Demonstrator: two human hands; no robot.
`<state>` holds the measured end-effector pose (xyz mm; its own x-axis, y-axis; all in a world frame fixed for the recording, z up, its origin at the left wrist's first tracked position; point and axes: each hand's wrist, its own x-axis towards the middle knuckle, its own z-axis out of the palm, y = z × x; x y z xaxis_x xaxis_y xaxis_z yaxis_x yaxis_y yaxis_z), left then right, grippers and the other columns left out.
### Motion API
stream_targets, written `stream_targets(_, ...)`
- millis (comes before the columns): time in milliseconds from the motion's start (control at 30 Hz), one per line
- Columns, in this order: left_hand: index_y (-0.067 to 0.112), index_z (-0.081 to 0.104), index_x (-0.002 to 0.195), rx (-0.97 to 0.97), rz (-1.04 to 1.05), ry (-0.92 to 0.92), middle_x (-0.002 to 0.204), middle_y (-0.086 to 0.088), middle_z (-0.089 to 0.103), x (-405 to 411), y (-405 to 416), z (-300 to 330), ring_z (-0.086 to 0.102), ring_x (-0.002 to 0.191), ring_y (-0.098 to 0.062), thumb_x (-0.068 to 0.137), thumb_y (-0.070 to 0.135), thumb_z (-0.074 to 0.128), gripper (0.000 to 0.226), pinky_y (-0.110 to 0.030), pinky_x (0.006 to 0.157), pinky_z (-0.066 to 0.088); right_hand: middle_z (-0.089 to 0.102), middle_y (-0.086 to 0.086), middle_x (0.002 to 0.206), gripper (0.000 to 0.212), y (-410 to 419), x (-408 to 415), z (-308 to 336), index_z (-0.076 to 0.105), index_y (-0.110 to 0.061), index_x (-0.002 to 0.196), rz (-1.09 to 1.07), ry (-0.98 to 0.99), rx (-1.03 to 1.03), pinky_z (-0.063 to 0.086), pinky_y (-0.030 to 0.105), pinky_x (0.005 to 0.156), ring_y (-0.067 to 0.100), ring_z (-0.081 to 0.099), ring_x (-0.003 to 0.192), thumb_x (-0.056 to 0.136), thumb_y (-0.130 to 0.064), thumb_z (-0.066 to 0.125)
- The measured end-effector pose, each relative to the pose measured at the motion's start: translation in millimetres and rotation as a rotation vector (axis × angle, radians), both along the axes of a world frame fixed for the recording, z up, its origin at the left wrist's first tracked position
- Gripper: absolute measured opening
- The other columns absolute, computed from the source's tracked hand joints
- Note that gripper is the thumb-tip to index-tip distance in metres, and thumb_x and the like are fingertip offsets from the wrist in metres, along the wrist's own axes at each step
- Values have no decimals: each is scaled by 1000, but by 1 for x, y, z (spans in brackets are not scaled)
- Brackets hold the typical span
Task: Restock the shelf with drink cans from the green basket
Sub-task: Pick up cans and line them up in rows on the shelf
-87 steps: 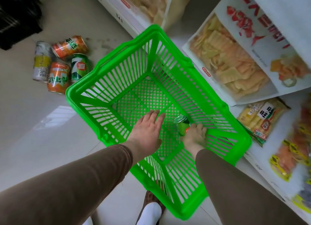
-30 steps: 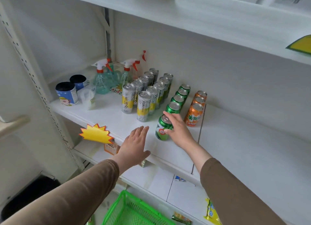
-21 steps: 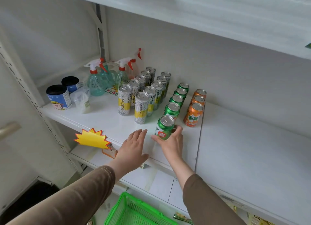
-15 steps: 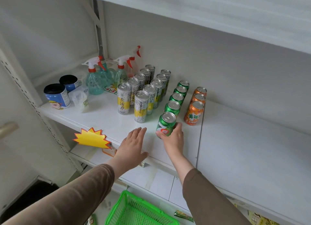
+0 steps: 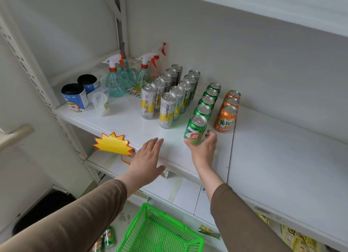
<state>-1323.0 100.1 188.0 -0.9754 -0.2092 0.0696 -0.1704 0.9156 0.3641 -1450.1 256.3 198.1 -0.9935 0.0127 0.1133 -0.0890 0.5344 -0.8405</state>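
A green drink can (image 5: 195, 129) stands upright at the front of a row of green cans (image 5: 205, 103) on the white shelf (image 5: 273, 153). My right hand (image 5: 202, 148) grips its lower part, thumb on the left and fingers round the right side. My left hand (image 5: 147, 161) hovers flat with straight fingers over the shelf's front edge, holding nothing. Three orange cans (image 5: 227, 118) stand to the right of the green row, and several tall yellow-and-silver cans (image 5: 167, 99) to its left. The green basket (image 5: 160, 231) sits on the floor below; no can shows in the visible part of it.
Spray bottles (image 5: 116, 78), two blue tubs (image 5: 75, 97) and a plastic cup (image 5: 99, 103) fill the shelf's left end. A yellow starburst tag (image 5: 113, 144) sticks out from the shelf edge. Loose cans (image 5: 108, 238) lie on the floor left of the basket. Snack packs lie on lower shelves.
My right hand took a green can out of the basket, lifted it to the shelf and set it at the front of the green row. It has since slid down to the can's base.
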Motion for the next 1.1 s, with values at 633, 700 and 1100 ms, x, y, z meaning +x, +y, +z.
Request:
stream_targets(633, 19, 20, 155, -42, 148, -79, 163, -9, 14, 246, -166, -126, 6, 151, -28, 75, 43, 74, 99, -44, 122, 8, 27, 9, 162, 81, -154, 273, -103, 36, -14, 152, 411, 275, 603, 23, 50, 121, 32, 26, 148, 87, -48, 71)
stream_targets(700, 18, 17, 156, -43, 155, -131, 163, -9, 13, 269, -181, -159, 5, 151, -28, 77, 46, 73, 101, -45, 123, 9, 25, 8, 163, 80, -167, 290, -139, 33, -14, 152, 471, 217, 618, 23, 49, 121, 32, 24, 149, 89, -47, 68)
stream_targets(1100, 17, 8, 157, 80, 233, -402, 164, -10, 4, 337, -215, -406, -3, 152, -27, 86, 41, 64, 94, -42, 123, 2, 38, 9, 155, 77, -207, 330, -415, 32, -10, 152, 672, -131, 707, 28, 38, 120, 27, 32, 142, 90, -38, 70)
